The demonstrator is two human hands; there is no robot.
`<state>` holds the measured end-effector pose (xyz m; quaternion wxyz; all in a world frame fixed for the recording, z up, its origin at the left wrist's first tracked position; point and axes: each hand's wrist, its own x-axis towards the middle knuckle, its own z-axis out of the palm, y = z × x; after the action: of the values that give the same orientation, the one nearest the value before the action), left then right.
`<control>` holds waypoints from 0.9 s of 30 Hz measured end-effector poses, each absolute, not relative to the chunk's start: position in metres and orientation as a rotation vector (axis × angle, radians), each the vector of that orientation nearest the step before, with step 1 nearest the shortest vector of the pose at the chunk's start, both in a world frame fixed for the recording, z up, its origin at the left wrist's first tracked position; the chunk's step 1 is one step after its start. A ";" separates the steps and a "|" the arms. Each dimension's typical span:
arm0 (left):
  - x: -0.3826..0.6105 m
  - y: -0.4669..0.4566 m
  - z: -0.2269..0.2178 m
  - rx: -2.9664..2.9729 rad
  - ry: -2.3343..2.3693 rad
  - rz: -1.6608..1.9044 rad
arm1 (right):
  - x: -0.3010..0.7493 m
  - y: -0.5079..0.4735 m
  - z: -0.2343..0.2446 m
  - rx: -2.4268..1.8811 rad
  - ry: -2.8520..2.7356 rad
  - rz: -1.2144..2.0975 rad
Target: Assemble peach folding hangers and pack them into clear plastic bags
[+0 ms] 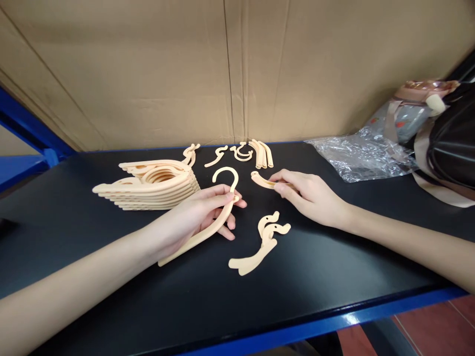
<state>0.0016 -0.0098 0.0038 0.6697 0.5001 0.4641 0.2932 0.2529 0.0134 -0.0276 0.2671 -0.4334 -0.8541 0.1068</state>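
My left hand (pixel 202 212) is closed around a peach plastic hanger piece with a hook (pixel 225 180), the hook pointing up and its long arm running down to the left. Fingers of my right hand (pixel 308 195) pinch a short curved peach arm piece (pixel 261 180) lying on the black table top (pixel 315 277). Between and below my hands lie two loose curved hanger pieces (pixel 261 244). A stack of several assembled peach hangers (pixel 152 185) sits just left of my left hand.
More loose peach parts (pixel 245 153) lie at the back by the cardboard wall (pixel 230 69). A crumpled clear plastic bag (pixel 363 153) and a black bag (pixel 452 143) sit at the right. The table has a blue front edge (pixel 334 321).
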 end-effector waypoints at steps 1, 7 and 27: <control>0.001 -0.010 0.004 1.129 1.044 0.659 | 0.252 0.012 -0.027 -1.196 -2.319 0.291; 0.000 -0.009 0.003 1.112 1.071 0.712 | 0.249 0.009 -0.026 -1.035 -2.462 0.275; 0.000 -0.011 0.001 1.258 1.079 0.585 | 0.246 0.006 -0.021 -0.866 -2.553 -0.192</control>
<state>0.0004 -0.0109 0.0011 0.6382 0.5512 0.4725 0.2561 0.2458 0.0062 -0.0209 0.2176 -0.3129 -0.9219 -0.0693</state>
